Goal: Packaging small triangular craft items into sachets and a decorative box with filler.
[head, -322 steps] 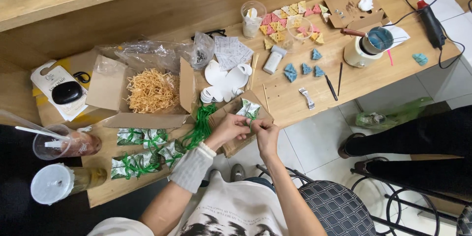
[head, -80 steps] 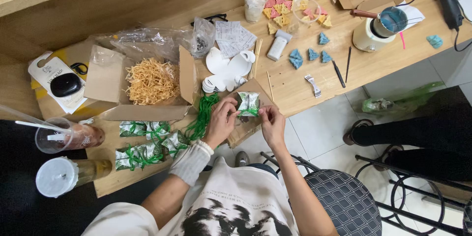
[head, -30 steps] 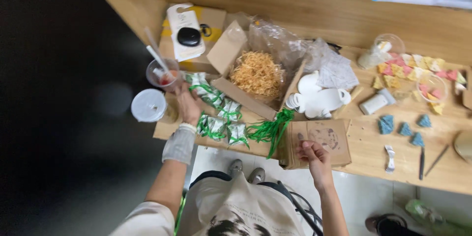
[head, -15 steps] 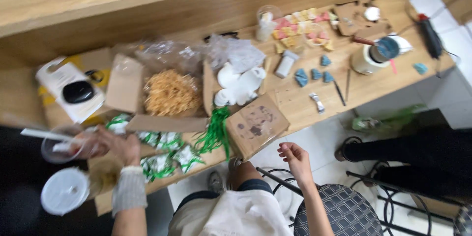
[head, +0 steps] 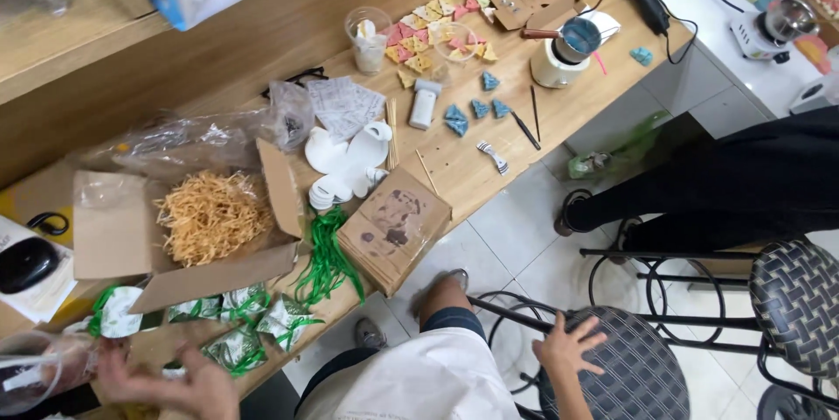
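The wooden counter (head: 489, 166) is full. At its near left edge, the open left hand (head: 170, 385) touches small green-ribboned packets (head: 236, 346), empty. They look light and soft; pinch the ribbon. The right hand (head: 568, 348) lies flat on a stool (head: 629, 367).

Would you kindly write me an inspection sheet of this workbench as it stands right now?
Surface: wooden bench, crowded, over a tiled floor.
Job's things: green-ribboned packets at the front edge; one packet near the left hand.
Clutter: open carton of straw-like shreds, loose green ribbon, brown boxes, white paper shapes, coloured triangles, blue pieces, small pot.
Grippers: left hand spread open over the packets; right hand open, resting on a woven stool.
Cables: black cord running off the bench's far end.
Surroundings: another person's dark-clothed legs; second stool.
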